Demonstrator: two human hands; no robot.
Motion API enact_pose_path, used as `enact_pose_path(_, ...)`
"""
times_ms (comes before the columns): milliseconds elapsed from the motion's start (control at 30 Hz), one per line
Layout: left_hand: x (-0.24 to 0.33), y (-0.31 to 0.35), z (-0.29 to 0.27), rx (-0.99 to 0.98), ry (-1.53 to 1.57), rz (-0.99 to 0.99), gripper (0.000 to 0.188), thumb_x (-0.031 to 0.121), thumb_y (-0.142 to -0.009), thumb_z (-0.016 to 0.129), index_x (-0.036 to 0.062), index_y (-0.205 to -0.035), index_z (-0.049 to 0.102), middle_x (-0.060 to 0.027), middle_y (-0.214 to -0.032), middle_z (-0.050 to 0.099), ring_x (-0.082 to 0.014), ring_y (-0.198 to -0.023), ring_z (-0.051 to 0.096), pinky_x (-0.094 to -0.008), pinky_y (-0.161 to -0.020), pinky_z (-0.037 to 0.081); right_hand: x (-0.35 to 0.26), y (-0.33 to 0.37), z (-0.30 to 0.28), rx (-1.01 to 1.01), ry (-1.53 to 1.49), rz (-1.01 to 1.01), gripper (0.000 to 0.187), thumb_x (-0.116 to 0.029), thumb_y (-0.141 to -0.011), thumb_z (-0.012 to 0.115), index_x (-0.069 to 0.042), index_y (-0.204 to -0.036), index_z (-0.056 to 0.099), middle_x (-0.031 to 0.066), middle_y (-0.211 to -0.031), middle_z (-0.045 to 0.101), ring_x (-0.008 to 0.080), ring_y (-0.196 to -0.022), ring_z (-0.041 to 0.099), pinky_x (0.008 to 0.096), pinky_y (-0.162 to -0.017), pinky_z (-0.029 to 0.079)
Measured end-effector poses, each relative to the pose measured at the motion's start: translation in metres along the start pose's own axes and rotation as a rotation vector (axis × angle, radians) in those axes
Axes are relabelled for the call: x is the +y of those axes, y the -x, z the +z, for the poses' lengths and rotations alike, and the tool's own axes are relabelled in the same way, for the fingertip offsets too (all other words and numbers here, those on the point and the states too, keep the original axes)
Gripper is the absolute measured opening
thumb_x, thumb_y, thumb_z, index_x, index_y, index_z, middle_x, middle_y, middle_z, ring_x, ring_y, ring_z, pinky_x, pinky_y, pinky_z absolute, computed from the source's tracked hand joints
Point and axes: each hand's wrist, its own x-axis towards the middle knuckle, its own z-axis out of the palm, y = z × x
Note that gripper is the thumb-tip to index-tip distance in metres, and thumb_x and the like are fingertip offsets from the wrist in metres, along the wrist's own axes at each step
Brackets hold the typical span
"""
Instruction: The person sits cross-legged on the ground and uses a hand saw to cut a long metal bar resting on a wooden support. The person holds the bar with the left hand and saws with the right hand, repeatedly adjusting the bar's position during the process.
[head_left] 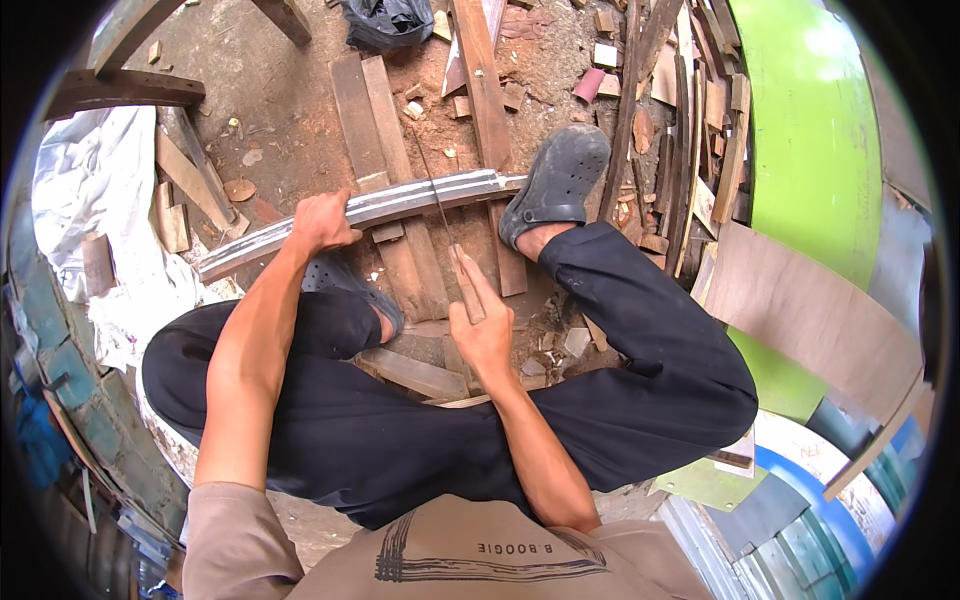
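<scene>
A long wooden beam with a pale stripe along its side lies crosswise before me, on top of wooden planks. My left hand is closed over the beam left of its middle. A handsaw has its wooden handle wrapped in my right hand. Its thin blade, seen nearly edge-on, crosses the beam right of the middle and points away from me. How deep the blade sits in the wood, I cannot tell. My right foot in a grey clog is against the beam's right end.
Wood strips are heaped on the right beside a bright green panel. A white cloth lies at the left, near a dark wooden frame. At the far side sits a black plastic bag. Wood scraps litter the ground.
</scene>
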Motion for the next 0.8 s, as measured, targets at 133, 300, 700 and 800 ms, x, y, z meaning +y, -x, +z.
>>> enact_pose_path(133, -0.006, 0.005, 0.0, 0.041, -0.008, -0.008, 0.062, 0.039, -0.068, 0.079, 0.0002, -0.113, 0.065, -0.026, -0.096, 0.074, -0.0429, -0.095, 0.071, -0.05, -0.087, 0.056, -0.005, 0.077, -0.039, 0.008, 0.096, -0.172, 0.06, 0.002, -0.084, 0.056, 0.002, -0.144, 0.055, 0.024, -0.138, 0.063, 0.0334, -0.13, 0.061, 0.0347, -0.106, 0.048)
enact_pose_path(300, 0.007, -0.002, -0.001, 0.033, 0.002, 0.012, 0.06, 0.039, -0.069, 0.079, 0.0005, -0.113, 0.066, -0.0257, -0.097, 0.074, -0.0424, -0.097, 0.071, -0.0495, -0.089, 0.056, 0.02, -0.009, 0.003, 0.065, 0.017, -0.139, 0.064, 0.004, -0.084, 0.054, 0.0, -0.148, 0.052, 0.023, -0.137, 0.065, 0.0356, -0.129, 0.062, 0.0357, -0.103, 0.05)
enact_pose_path(700, 0.0, 0.002, 0.001, 0.049, -0.008, 0.022, 0.06, 0.04, -0.067, 0.078, -0.0013, -0.109, 0.065, -0.0267, -0.094, 0.073, -0.0433, -0.095, 0.071, -0.05, -0.088, 0.056, 0.006, 0.032, -0.017, 0.057, 0.05, -0.091, 0.062, 0.002, -0.085, 0.056, -0.005, -0.147, 0.055, 0.0269, -0.131, 0.065, 0.0302, -0.121, 0.068, 0.0372, -0.094, 0.054)
enact_pose_path(800, -0.002, 0.001, -0.006, 0.075, -0.05, -0.012, 0.06, 0.041, -0.067, 0.078, -0.0015, -0.108, 0.065, -0.0269, -0.095, 0.073, -0.0436, -0.095, 0.071, -0.0502, -0.087, 0.056, -0.004, 0.078, -0.038, 0.047, 0.086, -0.146, 0.06, 0.001, -0.085, 0.057, -0.003, -0.145, 0.056, 0.0264, -0.133, 0.065, 0.0305, -0.124, 0.066, 0.0371, -0.097, 0.052)
